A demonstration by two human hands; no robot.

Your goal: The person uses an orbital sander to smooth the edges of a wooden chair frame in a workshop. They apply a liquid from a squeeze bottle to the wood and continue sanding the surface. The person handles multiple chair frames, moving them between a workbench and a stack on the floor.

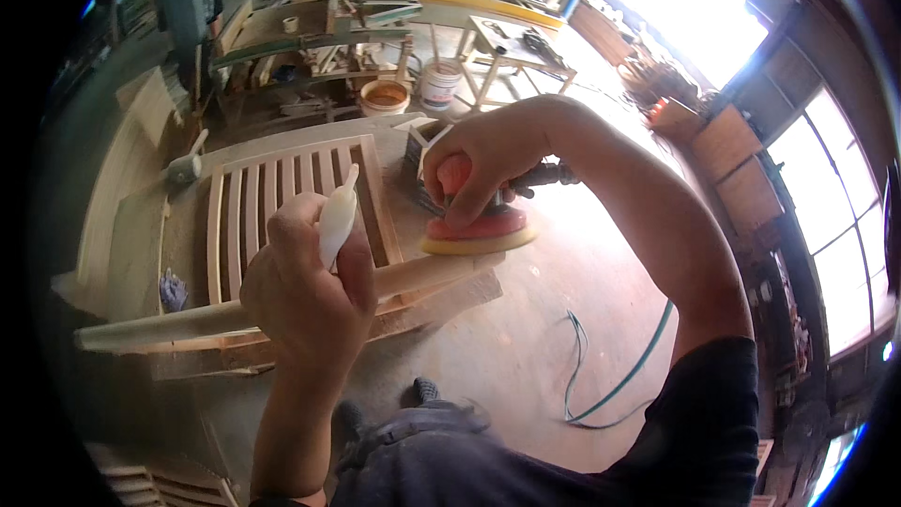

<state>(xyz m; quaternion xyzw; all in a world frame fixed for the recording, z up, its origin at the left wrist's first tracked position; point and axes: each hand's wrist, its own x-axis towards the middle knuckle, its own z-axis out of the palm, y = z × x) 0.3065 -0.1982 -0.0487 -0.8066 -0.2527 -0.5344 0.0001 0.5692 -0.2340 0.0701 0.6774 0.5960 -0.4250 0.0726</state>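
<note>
My left hand (305, 296) is closed around a small white squeeze bottle (337, 223), its narrow nozzle pointing up. My right hand (497, 155) grips a red, air-driven orbital sander (481, 226) from above; it has a round yellow pad. The pad lies over the right end of a long pale wooden rail (178, 327), though I cannot tell whether it touches. My left hand is above the middle of this rail and hides part of it. Behind the rail lies a slatted wooden frame (373, 178) on the worktable.
A mallet (185, 168) and a dark crumpled glove (173, 291) lie left of the frame. Two buckets (439, 86) stand beyond the table. A green hose (624, 380) curls over the floor at right. A small bench (511, 42) stands farther back.
</note>
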